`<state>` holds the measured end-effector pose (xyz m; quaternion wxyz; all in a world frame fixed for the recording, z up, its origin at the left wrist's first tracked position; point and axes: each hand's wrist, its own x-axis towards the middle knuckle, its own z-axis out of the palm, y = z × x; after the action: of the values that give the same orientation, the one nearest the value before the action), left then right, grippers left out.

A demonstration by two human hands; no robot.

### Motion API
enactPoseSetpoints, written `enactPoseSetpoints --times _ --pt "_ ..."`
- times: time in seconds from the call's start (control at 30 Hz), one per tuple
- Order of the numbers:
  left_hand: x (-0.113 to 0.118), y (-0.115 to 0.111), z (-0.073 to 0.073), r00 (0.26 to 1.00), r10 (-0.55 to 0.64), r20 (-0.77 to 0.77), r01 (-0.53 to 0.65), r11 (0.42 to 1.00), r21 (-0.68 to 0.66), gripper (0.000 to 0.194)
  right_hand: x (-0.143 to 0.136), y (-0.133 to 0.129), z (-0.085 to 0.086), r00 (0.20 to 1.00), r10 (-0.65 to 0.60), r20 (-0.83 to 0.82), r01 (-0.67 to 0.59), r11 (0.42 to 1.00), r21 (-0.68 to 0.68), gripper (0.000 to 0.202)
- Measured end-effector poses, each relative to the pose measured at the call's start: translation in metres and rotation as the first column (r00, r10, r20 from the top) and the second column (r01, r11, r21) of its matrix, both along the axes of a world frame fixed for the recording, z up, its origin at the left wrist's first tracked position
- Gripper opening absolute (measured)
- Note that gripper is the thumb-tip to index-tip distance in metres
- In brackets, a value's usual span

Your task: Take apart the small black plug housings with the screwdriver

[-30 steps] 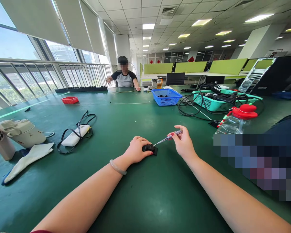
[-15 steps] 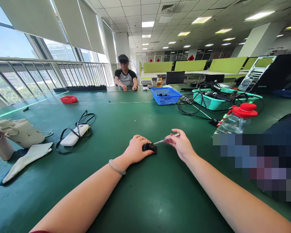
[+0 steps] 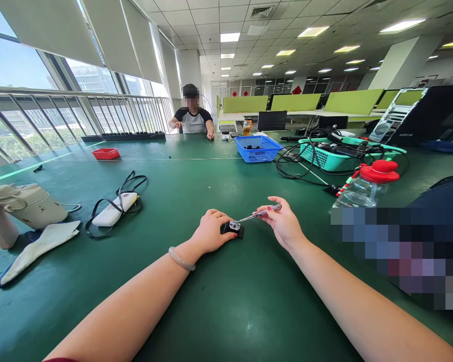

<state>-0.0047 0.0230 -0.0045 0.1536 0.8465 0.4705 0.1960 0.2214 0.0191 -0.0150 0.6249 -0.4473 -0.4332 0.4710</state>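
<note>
My left hand grips a small black block on the green table, its thumb along the near side. A silvery-white piece shows on top of the block. Between the fingers of my right hand is a slim metal screwdriver. It slants down to the left, and its tip is at the silvery piece; whether they touch is too small to tell.
Blue basket, teal basket with cables and red-capped bottle are ahead and right. White power bank, beige bag and red tray lie left. A person sits across the green table.
The top of the block, dark before, now shows silvery-white. My right hand and the screwdriver have shifted slightly. The person opposite has raised one hand off the table.
</note>
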Motion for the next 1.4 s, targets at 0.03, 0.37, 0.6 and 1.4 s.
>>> enactPoseSetpoints --times 0.03,0.37,0.6,1.4 --pt "0.0 0.0 0.0 1.0 0.006 0.0 -0.006 1.0 0.01 0.032 0.0 0.0 0.0 1.0 0.009 0.007 -0.009 1.0 0.009 0.038" --pt "-0.001 0.004 -0.004 0.997 0.077 -0.009 -0.077 0.997 0.006 0.037 -0.008 -0.015 0.012 0.966 -0.111 0.232 0.061 0.976 0.21 0.043" --pt "0.0 0.002 -0.001 0.998 0.045 -0.04 -0.043 0.998 0.047 0.045 -0.02 -0.031 0.014 0.821 -0.293 0.491 -0.047 0.822 0.568 0.022" --pt "0.002 -0.002 0.004 0.983 0.032 -0.179 -0.013 0.994 0.106 0.045 -0.032 -0.039 0.015 0.659 -0.375 0.652 -0.214 0.738 0.64 0.041"
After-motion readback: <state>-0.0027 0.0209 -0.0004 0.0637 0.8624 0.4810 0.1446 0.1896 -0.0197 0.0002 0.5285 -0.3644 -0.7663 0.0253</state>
